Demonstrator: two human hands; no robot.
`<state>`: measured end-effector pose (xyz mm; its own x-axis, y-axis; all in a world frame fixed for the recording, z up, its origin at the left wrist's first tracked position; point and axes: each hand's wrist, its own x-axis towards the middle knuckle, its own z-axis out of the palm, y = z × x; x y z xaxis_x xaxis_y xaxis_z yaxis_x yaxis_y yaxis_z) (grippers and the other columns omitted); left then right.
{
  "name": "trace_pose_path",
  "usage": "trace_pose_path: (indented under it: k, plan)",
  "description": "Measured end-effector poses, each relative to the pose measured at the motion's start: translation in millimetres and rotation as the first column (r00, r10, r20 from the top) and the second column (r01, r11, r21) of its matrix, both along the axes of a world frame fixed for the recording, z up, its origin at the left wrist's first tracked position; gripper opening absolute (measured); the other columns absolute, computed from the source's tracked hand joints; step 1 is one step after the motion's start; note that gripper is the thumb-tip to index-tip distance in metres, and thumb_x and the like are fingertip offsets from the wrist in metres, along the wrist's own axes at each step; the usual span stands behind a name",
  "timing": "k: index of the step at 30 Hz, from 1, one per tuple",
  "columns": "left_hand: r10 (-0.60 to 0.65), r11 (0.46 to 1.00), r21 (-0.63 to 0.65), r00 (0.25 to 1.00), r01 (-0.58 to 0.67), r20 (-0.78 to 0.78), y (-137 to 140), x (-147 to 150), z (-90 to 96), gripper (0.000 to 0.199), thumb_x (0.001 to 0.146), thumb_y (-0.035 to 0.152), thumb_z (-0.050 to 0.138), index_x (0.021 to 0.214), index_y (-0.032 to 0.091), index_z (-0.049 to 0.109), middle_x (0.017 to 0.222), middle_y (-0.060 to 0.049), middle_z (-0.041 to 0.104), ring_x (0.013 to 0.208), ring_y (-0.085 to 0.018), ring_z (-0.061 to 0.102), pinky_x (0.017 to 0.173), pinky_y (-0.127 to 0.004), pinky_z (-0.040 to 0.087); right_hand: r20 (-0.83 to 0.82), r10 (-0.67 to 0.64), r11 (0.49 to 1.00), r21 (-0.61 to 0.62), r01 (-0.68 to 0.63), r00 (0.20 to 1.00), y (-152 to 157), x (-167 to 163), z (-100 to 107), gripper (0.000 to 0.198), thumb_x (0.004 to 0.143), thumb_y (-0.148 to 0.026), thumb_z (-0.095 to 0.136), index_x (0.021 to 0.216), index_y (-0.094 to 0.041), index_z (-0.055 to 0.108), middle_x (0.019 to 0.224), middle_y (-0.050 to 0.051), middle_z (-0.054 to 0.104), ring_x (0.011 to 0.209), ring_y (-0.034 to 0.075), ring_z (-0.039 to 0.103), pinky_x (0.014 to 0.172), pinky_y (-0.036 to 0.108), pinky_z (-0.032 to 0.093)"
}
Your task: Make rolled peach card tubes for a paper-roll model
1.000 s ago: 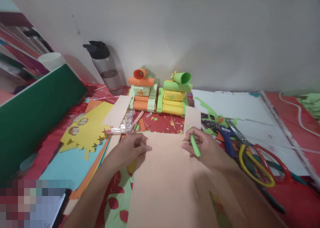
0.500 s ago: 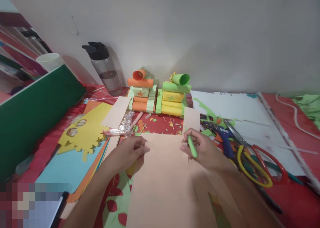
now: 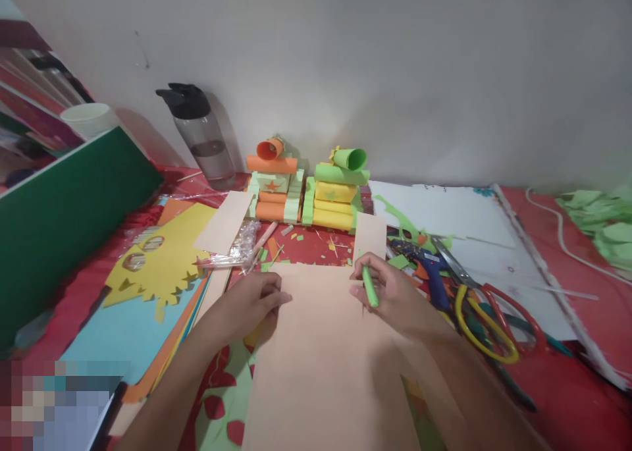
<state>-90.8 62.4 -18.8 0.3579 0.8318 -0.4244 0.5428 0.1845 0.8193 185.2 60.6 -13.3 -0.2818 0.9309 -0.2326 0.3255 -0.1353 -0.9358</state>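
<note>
A large peach sheet of paper point(image 3: 326, 352) lies in front of me, its far edge beyond my hands. My left hand point(image 3: 259, 299) pinches its left edge, thumb on top and fingers curled. At the right edge, my right hand point(image 3: 382, 290) is closed round a slim green pen point(image 3: 369, 286), with thumb and fingertips also at the paper. Just behind that hand lies a small peach paper strip point(image 3: 371, 234). Another peach piece point(image 3: 224, 222) rests at the left. Two paper tanks, one orange point(image 3: 271, 186) and one green and yellow point(image 3: 336, 191), stand by the wall.
Scissors point(image 3: 486, 319) with red and yellow handles and a blue glue gun point(image 3: 434, 280) lie at the right. A water bottle point(image 3: 205, 135) leans in view at the back left. Coloured sheets point(image 3: 123, 326) and a green box wall point(image 3: 74, 227) occupy the left. Paper scraps point(image 3: 306, 240) litter the red table.
The whole view has shifted slightly, so things appear a little further left. Both hands keep their hold at the paper's edges, and the pen stays in my right hand.
</note>
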Motion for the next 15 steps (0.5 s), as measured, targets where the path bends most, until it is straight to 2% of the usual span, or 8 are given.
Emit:
trace_pose_path:
  k: [7, 10, 13, 15]
  plan:
    - [-0.054, 0.998, 0.024, 0.998, 0.055, -0.040, -2.8, 0.5, 1.9, 0.032, 0.089, 0.046, 0.051, 0.070, 0.021, 0.044, 0.064, 0.004, 0.053, 0.062, -0.015, 0.052, 0.058, -0.027, 0.037, 0.003, 0.004, 1.000, -0.023, -0.004, 1.000, -1.9, -1.6, 2.9, 0.016, 0.087, -0.029, 0.061, 0.090, -0.024, 0.046, 0.076, -0.005, 0.044, 0.058, 0.010, 0.046, 0.053, 0.022, 0.045]
    - [-0.035, 0.999, -0.008, 0.999, 0.035, 0.014, -5.9, 1.9, 5.5, 0.022, 0.088, 0.043, 0.053, 0.085, 0.022, 0.050, 0.068, 0.003, 0.058, 0.064, -0.016, 0.057, 0.060, -0.027, 0.040, 0.044, 0.035, 0.999, -0.020, -0.034, 0.998, -2.9, -0.5, 5.2, 0.013, 0.088, -0.029, 0.058, 0.091, -0.024, 0.046, 0.075, -0.005, 0.043, 0.057, 0.009, 0.044, 0.053, 0.022, 0.042]
    - [0.016, 1.000, 0.004, 0.999, -0.016, 0.041, -7.5, 3.8, 7.6, 0.023, 0.086, 0.039, 0.057, 0.101, 0.023, 0.053, 0.076, 0.002, 0.064, 0.070, -0.017, 0.061, 0.063, -0.027, 0.042, 0.059, 0.074, 0.996, -0.045, -0.071, 0.996, -3.7, 0.3, 6.2, 0.014, 0.087, -0.030, 0.057, 0.091, -0.023, 0.046, 0.076, -0.005, 0.046, 0.056, 0.009, 0.043, 0.053, 0.022, 0.039]
    - [0.016, 0.998, 0.054, 1.000, -0.017, 0.020, -7.3, 5.0, 7.9, 0.017, 0.086, 0.037, 0.056, 0.095, 0.023, 0.056, 0.077, 0.001, 0.065, 0.071, -0.017, 0.061, 0.064, -0.026, 0.042, 0.059, 0.078, 0.995, -0.063, -0.074, 0.995, -3.8, 0.5, 5.8, 0.014, 0.086, -0.030, 0.058, 0.090, -0.023, 0.046, 0.076, -0.004, 0.047, 0.055, 0.009, 0.043, 0.052, 0.023, 0.038]
